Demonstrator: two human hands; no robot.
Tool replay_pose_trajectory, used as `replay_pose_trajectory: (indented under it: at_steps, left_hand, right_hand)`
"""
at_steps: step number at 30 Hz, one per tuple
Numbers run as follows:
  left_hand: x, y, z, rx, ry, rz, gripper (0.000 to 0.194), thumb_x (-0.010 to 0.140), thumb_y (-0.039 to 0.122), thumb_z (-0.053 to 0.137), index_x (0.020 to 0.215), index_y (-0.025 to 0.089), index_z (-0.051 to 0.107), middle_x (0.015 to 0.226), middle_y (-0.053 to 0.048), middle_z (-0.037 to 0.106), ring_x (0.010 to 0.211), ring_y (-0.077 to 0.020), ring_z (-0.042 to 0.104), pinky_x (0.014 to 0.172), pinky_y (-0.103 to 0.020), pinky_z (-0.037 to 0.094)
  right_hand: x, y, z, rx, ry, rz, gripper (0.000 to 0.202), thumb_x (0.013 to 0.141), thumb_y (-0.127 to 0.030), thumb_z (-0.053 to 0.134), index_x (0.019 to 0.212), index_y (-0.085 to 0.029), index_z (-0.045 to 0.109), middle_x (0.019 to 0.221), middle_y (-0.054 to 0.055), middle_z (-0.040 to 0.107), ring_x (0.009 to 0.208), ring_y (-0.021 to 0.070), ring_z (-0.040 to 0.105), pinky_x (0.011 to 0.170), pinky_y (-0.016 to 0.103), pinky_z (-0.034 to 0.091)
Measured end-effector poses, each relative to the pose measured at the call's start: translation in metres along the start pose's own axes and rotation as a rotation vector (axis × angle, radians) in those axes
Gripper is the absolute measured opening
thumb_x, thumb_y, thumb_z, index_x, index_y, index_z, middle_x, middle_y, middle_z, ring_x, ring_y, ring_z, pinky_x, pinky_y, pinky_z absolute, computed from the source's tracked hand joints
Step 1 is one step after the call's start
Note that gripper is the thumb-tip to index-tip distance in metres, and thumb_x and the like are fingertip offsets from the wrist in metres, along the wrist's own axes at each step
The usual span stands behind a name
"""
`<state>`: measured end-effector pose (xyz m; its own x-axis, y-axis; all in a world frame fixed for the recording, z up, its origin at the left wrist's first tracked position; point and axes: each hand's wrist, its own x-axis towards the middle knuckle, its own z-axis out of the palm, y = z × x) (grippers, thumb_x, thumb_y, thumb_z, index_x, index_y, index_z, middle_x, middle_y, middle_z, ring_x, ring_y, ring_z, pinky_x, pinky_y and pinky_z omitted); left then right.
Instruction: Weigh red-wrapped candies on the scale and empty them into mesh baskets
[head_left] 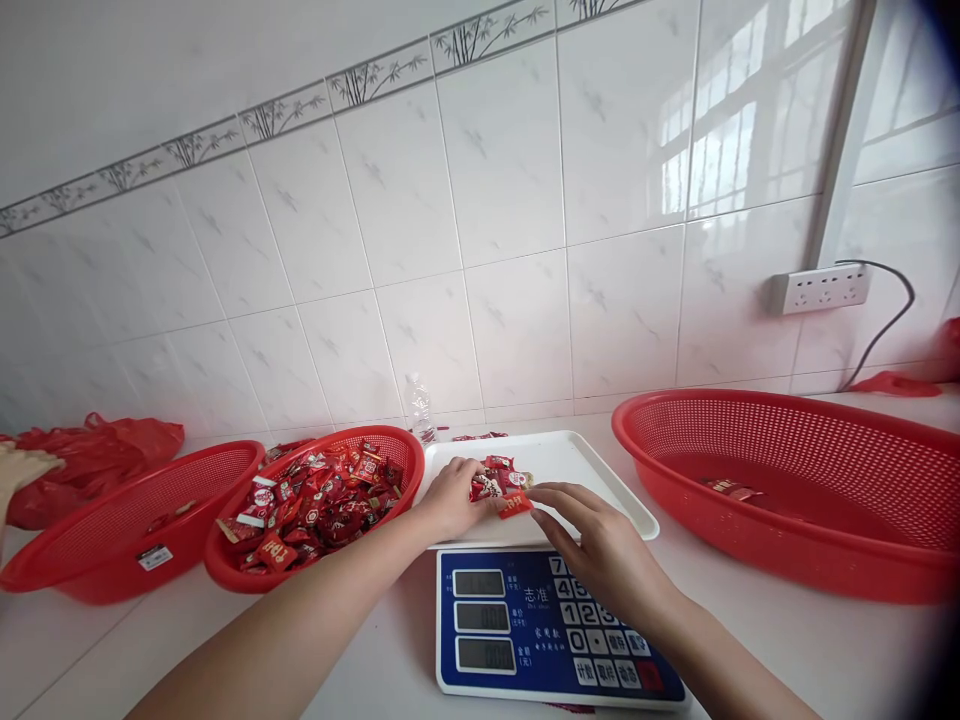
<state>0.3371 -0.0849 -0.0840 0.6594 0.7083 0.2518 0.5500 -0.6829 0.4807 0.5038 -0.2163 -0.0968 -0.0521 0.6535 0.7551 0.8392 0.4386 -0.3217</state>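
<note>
The little pile of red candies [501, 482] is sitting near the front edge of the white tray [600, 480], and that tray is resting on top of the scale [525, 625]. I think a candy could be slipping off that front edge and dropping onto the scale's buttons, because the pile is so close to the rim. A push from either hand could also be tipping the tray, since it is sticking out wider than the scale under it.

The left hand [450, 497] is lying on the tray with its fingers curled around the left side of the pile, touching the wrappers. The right hand [600, 545] is reaching in from the other side, and its fingertips are pinching one red candy [516, 506] at the right edge of the pile. So the candies are sitting right between the two hands.

Just left of the tray, a red basket [225, 565] is holding many more candies. A big red basket [787, 480] on the right is holding only a few.
</note>
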Motion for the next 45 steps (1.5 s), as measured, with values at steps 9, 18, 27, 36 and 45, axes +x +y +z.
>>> replay_pose_trajectory:
  at_steps: [9,18,27,36,45]
  left_hand:
    - [0.002,0.007,0.002,0.065,0.107,-0.05,0.024,0.077,0.041,0.058,0.09,0.021,0.053,0.098,-0.004,0.055,0.092,-0.0216,0.054,0.082,-0.033,0.041]
    - [0.005,0.005,0.005,0.07,0.108,-0.066,0.022,0.079,0.04,0.055,0.088,0.021,0.053,0.098,-0.004,0.057,0.089,-0.0202,0.056,0.079,-0.031,0.042]
    - [0.009,0.001,0.007,0.055,0.118,-0.081,0.022,0.075,0.039,0.06,0.086,0.02,0.055,0.097,-0.004,0.059,0.087,-0.0191,0.055,0.077,-0.03,0.042]
    - [0.003,-0.006,-0.063,0.034,0.441,-0.015,0.015,0.076,0.031,0.062,0.079,0.019,0.054,0.087,-0.002,0.059,0.082,-0.015,0.055,0.075,-0.026,0.042]
    - [-0.072,-0.107,-0.198,0.509,0.698,-0.345,0.015,0.082,0.035,0.054,0.088,0.021,0.054,0.098,-0.002,0.056,0.08,-0.0165,0.056,0.064,-0.026,0.041]
  right_hand:
    - [-0.001,0.0,-0.001,-0.009,-0.063,0.023,0.022,0.089,-0.023,0.044,0.104,-0.026,0.059,0.101,0.005,0.067,0.093,0.0194,0.063,0.074,0.035,0.055]
    - [-0.002,0.005,0.003,-0.023,-0.105,0.035,0.023,0.09,-0.027,0.043,0.107,-0.026,0.058,0.103,0.005,0.066,0.092,0.0196,0.063,0.073,0.035,0.054]
    - [-0.006,0.013,0.008,-0.054,-0.13,0.019,0.026,0.09,-0.039,0.041,0.105,-0.027,0.059,0.101,0.006,0.067,0.088,0.0217,0.065,0.07,0.035,0.055]
    - [-0.007,0.025,0.013,-0.084,-0.022,-0.002,0.034,0.087,-0.05,0.04,0.101,-0.029,0.063,0.098,0.005,0.069,0.084,0.0236,0.067,0.066,0.035,0.055]
    - [-0.016,0.042,0.024,-0.07,0.051,0.022,0.03,0.083,-0.052,0.047,0.1,-0.033,0.063,0.097,0.002,0.069,0.083,0.0231,0.066,0.061,0.033,0.053]
